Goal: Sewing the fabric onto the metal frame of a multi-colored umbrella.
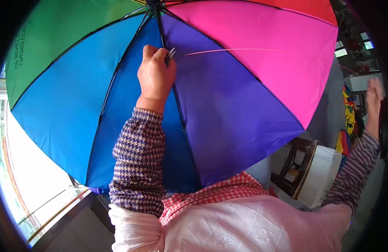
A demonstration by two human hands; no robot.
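An open umbrella [227, 109] with green, blue, purple, pink and red panels fills the view, its dark ribs and hub facing me. Near the hub, my left hand [156, 69] is closed in front of a rib between the blue and purple panels. A small shiny metal tool, like thread snips [171, 53], sticks out between its thumb and fingers. A thin pink thread [236, 49] runs across the purple and pink panels. Far to the right, my right hand [373, 98] is raised with its fingers together, slightly blurred; the thread seems to lead toward it. What its fingertips hold is too small to make out.
A bright window [28, 168] lies at the left. To the right stand a wooden stool-like frame [292, 168] and a white box-like surface [322, 174]. Colourful fabric [349, 113] is heaped below my right hand. A red checked cloth [219, 191] covers my lap.
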